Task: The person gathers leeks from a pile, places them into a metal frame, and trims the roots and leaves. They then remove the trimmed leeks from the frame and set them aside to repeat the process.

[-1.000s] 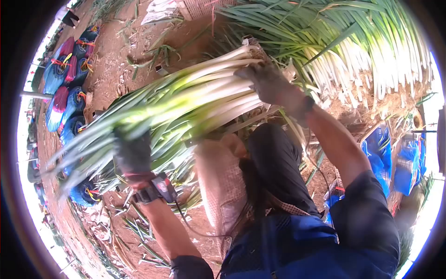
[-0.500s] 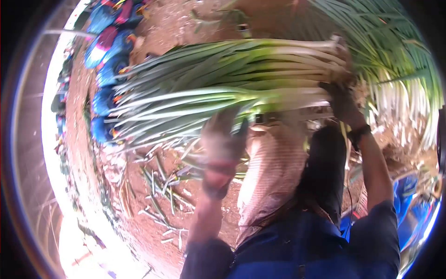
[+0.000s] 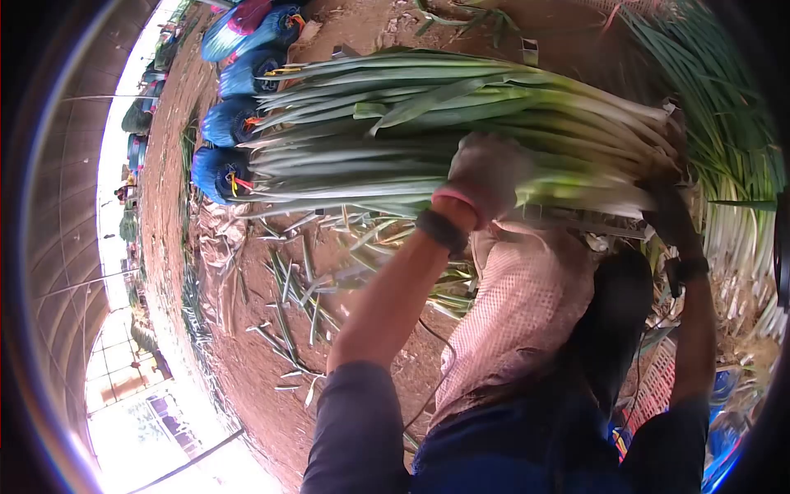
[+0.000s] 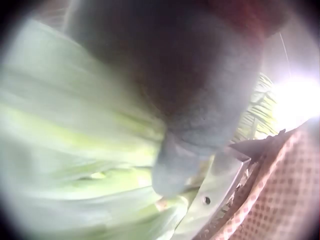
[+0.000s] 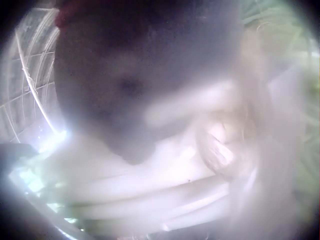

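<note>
A thick bunch of long green onions [image 3: 329, 156] lies sideways before the person, leaves to the left, white root ends to the right. The gloved left hand [image 3: 490, 173] rests on the near side of the bunch, around its middle. In the left wrist view its thumb [image 4: 175, 170] points down across the blurred stalks, beside a metal bar [image 4: 215, 187]; its other fingers are hidden. At the root end, the gloved right hand [image 3: 675, 214] touches the near edge of the white stalks. Close up, that dark hand [image 5: 145, 65] lies over white stems [image 5: 150, 192].
More green onions [image 3: 741, 165] are piled at the right. Blue bundles [image 3: 234, 123] with bright ties line the left. Cut leaf scraps [image 3: 292, 305] litter the dirt floor. Pink mesh cloth [image 3: 527, 305] covers one leg, and a red crate [image 3: 658, 375] stands at lower right.
The bunch has swung from slanting to nearly level. The left hand has gone from under the leaves toward the bunch's middle. The right hand has slipped to the near edge of the root end.
</note>
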The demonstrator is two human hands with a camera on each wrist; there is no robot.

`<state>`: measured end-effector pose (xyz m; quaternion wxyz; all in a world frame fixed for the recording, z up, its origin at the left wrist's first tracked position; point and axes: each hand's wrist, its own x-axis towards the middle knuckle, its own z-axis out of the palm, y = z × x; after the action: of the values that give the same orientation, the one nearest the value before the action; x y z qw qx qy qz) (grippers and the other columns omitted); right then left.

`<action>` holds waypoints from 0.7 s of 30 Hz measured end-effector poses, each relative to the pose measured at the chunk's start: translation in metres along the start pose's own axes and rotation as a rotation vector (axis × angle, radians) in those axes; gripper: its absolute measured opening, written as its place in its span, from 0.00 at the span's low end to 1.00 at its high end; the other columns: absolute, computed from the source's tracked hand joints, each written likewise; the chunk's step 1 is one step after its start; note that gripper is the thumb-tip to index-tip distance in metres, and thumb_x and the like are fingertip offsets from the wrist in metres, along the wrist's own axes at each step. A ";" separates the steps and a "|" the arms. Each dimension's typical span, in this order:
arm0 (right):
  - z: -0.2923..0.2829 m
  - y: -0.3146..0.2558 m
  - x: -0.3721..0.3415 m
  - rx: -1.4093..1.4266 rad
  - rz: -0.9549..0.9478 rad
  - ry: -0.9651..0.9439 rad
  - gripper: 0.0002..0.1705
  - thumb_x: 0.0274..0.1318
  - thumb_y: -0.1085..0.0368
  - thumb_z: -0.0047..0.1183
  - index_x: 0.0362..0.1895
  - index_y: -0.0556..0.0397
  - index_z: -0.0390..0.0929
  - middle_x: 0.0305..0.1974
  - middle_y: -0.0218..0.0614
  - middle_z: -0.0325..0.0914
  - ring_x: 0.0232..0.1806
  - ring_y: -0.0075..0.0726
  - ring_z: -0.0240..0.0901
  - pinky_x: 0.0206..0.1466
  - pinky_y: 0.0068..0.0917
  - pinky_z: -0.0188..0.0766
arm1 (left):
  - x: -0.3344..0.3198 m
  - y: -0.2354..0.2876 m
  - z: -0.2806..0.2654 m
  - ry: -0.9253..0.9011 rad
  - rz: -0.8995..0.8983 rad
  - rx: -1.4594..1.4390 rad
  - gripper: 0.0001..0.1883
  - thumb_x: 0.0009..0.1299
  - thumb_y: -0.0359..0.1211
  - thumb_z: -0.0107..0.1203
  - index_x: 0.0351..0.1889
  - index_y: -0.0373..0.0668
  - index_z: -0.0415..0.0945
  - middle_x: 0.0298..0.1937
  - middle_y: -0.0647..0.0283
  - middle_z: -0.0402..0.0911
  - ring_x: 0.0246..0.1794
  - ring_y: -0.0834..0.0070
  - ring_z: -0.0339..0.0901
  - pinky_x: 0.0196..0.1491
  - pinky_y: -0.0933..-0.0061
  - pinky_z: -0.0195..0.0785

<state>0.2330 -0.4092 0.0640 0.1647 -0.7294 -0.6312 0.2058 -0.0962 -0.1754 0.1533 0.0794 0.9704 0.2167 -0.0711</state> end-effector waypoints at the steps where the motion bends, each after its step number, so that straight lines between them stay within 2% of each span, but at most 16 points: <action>1: -0.002 0.004 -0.003 0.008 -0.007 -0.025 0.36 0.41 0.74 0.62 0.61 0.51 0.75 0.59 0.44 0.75 0.66 0.54 0.67 0.70 0.44 0.61 | 0.004 -0.003 0.003 -0.031 -0.009 -0.026 0.24 0.54 0.34 0.61 0.52 0.57 0.83 0.46 0.64 0.84 0.54 0.61 0.78 0.58 0.58 0.69; 3: 0.004 0.013 -0.003 -0.045 -0.016 -0.062 0.37 0.41 0.73 0.64 0.62 0.50 0.75 0.59 0.44 0.75 0.65 0.54 0.68 0.70 0.44 0.61 | 0.003 -0.004 0.013 -0.098 -0.043 -0.094 0.24 0.53 0.34 0.61 0.51 0.58 0.85 0.44 0.62 0.84 0.52 0.59 0.79 0.56 0.58 0.70; 4: 0.010 0.018 -0.001 -0.109 -0.016 -0.062 0.37 0.41 0.72 0.65 0.62 0.49 0.75 0.58 0.44 0.75 0.64 0.54 0.68 0.70 0.44 0.61 | 0.004 -0.008 0.021 0.021 -0.065 -0.178 0.24 0.52 0.33 0.62 0.50 0.59 0.86 0.44 0.62 0.85 0.51 0.58 0.79 0.55 0.59 0.72; 5: 0.010 0.025 0.008 -0.185 -0.018 -0.036 0.37 0.41 0.72 0.67 0.62 0.48 0.75 0.58 0.43 0.75 0.64 0.55 0.68 0.70 0.44 0.61 | 0.014 -0.016 0.024 0.000 -0.051 -0.200 0.24 0.51 0.33 0.62 0.50 0.58 0.86 0.44 0.62 0.85 0.51 0.58 0.79 0.55 0.59 0.72; 7: 0.000 -0.002 0.002 -0.073 0.005 -0.015 0.37 0.44 0.69 0.68 0.63 0.47 0.75 0.58 0.43 0.76 0.63 0.54 0.69 0.70 0.45 0.61 | 0.012 -0.017 0.021 -0.081 -0.047 -0.270 0.25 0.51 0.34 0.63 0.50 0.58 0.86 0.45 0.63 0.85 0.52 0.57 0.79 0.56 0.59 0.71; 10: 0.001 -0.045 0.004 0.007 0.005 0.077 0.36 0.47 0.66 0.69 0.64 0.46 0.76 0.58 0.42 0.76 0.62 0.54 0.69 0.69 0.45 0.61 | 0.015 -0.023 0.035 0.160 0.085 -0.135 0.10 0.62 0.36 0.58 0.40 0.56 0.87 0.36 0.63 0.84 0.41 0.62 0.84 0.41 0.59 0.79; 13: 0.030 -0.032 0.003 -0.067 -0.039 0.216 0.37 0.44 0.61 0.71 0.63 0.45 0.78 0.55 0.39 0.77 0.58 0.52 0.70 0.68 0.46 0.62 | 0.007 -0.011 0.023 0.034 -0.096 -0.219 0.21 0.51 0.35 0.65 0.47 0.53 0.86 0.46 0.64 0.85 0.53 0.61 0.79 0.58 0.57 0.70; 16: 0.039 -0.030 -0.001 -0.119 -0.064 0.304 0.38 0.42 0.58 0.71 0.63 0.45 0.78 0.53 0.38 0.78 0.57 0.52 0.70 0.66 0.46 0.63 | -0.019 -0.002 0.028 0.524 0.061 -0.146 0.17 0.54 0.40 0.67 0.43 0.52 0.86 0.44 0.62 0.85 0.47 0.61 0.81 0.55 0.57 0.72; 17: 0.038 -0.027 -0.001 -0.128 -0.085 0.303 0.38 0.42 0.57 0.71 0.63 0.45 0.78 0.53 0.38 0.78 0.57 0.52 0.70 0.66 0.46 0.63 | -0.021 -0.008 0.028 0.509 -0.070 -0.161 0.17 0.55 0.42 0.67 0.43 0.52 0.86 0.44 0.61 0.85 0.45 0.60 0.81 0.54 0.57 0.73; 21: 0.042 -0.011 0.001 -0.156 -0.107 0.293 0.37 0.45 0.56 0.69 0.64 0.44 0.78 0.53 0.39 0.78 0.57 0.52 0.69 0.65 0.46 0.64 | -0.054 -0.067 -0.032 0.433 -0.602 -0.223 0.20 0.60 0.51 0.67 0.45 0.51 0.85 0.42 0.57 0.86 0.39 0.55 0.84 0.48 0.56 0.76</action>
<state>0.2019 -0.4076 0.0333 0.2083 -0.7277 -0.6524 0.0387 -0.1708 -0.1315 0.1855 0.1124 0.8413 0.5101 0.1394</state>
